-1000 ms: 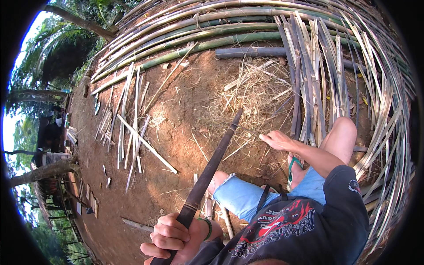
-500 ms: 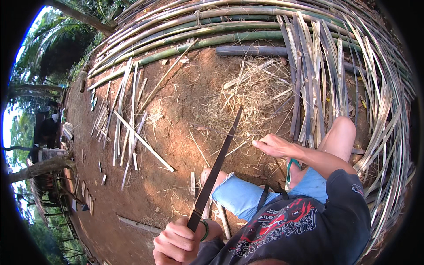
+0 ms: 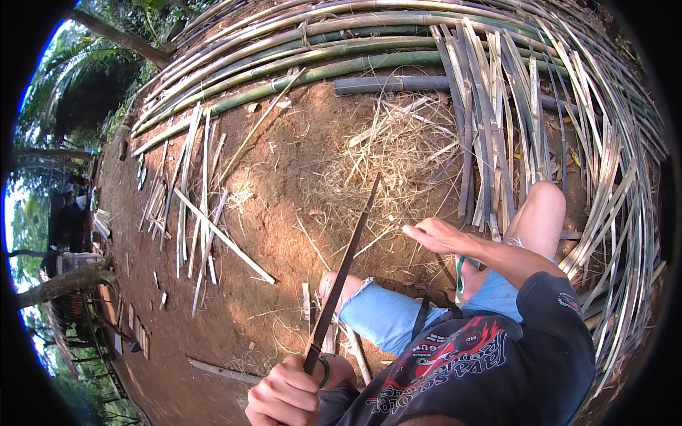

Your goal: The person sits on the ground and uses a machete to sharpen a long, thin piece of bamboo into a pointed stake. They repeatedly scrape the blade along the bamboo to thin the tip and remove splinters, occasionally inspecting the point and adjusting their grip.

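With our left hand (image 3: 286,394) wrapped round the near end of the dark bamboo strip (image 3: 342,270), we have it slanting up and away, its far tip toward the pale shavings (image 3: 401,145) on the ground (image 3: 273,188). Our right hand (image 3: 439,236) is curled near the strip's far part, though we cannot tell what it grips; we'd do well to hold the strip steady and our left fingers clear of its edges.
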Motion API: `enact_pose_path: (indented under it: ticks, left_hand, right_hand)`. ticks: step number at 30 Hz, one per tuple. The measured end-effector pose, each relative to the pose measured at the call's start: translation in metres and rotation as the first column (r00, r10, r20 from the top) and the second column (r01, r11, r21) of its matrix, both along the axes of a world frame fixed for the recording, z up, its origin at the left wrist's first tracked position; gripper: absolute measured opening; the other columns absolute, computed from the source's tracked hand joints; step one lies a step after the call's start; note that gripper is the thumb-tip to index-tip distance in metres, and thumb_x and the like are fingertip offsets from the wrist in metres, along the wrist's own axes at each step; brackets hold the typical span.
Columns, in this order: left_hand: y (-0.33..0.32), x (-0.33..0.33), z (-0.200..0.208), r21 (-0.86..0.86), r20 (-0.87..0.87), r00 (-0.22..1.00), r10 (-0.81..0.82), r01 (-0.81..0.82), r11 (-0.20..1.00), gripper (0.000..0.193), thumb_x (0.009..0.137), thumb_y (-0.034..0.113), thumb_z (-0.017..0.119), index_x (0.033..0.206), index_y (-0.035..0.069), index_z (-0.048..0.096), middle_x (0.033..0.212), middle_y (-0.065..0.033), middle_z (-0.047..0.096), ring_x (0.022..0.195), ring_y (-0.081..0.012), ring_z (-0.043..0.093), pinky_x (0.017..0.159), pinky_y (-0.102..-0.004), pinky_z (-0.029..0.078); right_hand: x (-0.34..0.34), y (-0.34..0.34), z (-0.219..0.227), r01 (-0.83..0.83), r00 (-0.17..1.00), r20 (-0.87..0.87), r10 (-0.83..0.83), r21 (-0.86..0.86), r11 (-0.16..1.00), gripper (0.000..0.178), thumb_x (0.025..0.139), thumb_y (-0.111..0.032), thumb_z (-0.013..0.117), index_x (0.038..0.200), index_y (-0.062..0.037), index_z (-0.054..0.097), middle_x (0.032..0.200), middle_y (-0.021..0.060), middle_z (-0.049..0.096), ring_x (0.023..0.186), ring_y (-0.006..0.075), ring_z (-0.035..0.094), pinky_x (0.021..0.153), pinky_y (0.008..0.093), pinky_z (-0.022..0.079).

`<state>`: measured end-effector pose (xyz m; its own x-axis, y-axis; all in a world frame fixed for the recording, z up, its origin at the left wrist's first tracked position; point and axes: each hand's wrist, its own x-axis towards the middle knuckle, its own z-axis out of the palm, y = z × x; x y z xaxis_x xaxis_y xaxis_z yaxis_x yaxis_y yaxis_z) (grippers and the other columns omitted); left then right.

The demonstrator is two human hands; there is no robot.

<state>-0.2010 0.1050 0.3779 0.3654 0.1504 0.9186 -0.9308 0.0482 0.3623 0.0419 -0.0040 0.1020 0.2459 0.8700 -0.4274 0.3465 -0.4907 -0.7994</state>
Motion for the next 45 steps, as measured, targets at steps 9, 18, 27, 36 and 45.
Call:
enact_pose_path:
  ticks: [9,18,27,36,45]
  left_hand:
    - [0.002,-0.018,-0.009,-0.093,0.003,0.993,0.118,-0.118,0.989,0.055,0.105,0.039,0.030,0.057,0.012,0.038,0.037,-0.0004,0.040,0.027,-0.0049,0.029,0.029,-0.0188,0.019]
    - [0.016,-0.027,-0.010,-0.113,0.001,0.966,0.258,-0.256,0.960,0.053,0.106,0.037,0.029,0.058,0.014,0.035,0.037,0.0024,0.039,0.027,-0.0035,0.030,0.028,-0.0160,0.020]
    - [0.013,-0.013,-0.008,-0.465,-0.247,0.194,0.949,-0.883,0.059,0.049,0.103,0.053,0.034,0.075,0.013,0.037,0.051,0.0034,0.029,0.039,-0.0068,0.026,0.039,-0.0204,0.020]
    - [0.036,-0.006,0.004,-0.477,-0.137,0.382,0.914,-0.834,0.277,0.058,0.094,0.062,0.048,0.082,0.005,0.052,0.058,0.0000,0.036,0.042,-0.0103,0.029,0.040,-0.0230,0.024]
    - [0.024,0.016,0.009,-0.396,-0.101,0.495,0.863,-0.816,0.422,0.062,0.094,0.066,0.039,0.079,0.007,0.049,0.055,0.0004,0.035,0.039,-0.0077,0.030,0.035,-0.0187,0.029]
  right_hand:
    - [0.041,0.006,-0.080,0.210,0.964,0.206,-0.170,-0.189,0.959,0.084,0.094,-0.069,0.038,0.063,0.0069,0.059,0.059,0.0209,0.058,0.059,0.0271,0.061,0.058,0.0477,0.046]
    - [0.025,0.012,-0.101,-0.074,0.997,-0.010,0.079,0.265,0.961,0.068,0.099,-0.055,0.045,0.058,-0.0011,0.047,0.050,0.0072,0.042,0.050,0.0171,0.044,0.052,0.0416,0.038]
    - [0.020,0.046,-0.140,0.244,0.970,0.063,-0.235,-0.244,0.939,0.081,0.092,-0.072,0.041,0.055,-0.0012,0.047,0.053,0.0073,0.050,0.049,0.0202,0.049,0.049,0.0446,0.038]
    - [-0.112,0.010,0.030,0.172,0.975,-0.207,-0.076,0.498,0.850,0.056,0.096,-0.045,0.055,0.066,0.0022,0.059,0.051,0.0202,0.048,0.046,0.0266,0.052,0.048,0.0421,0.038]
    - [-0.030,0.017,-0.170,0.514,0.827,-0.216,-0.520,-0.086,0.853,0.076,0.094,-0.069,0.041,0.053,-0.0058,0.047,0.046,0.0040,0.040,0.046,0.0187,0.046,0.047,0.0440,0.036]
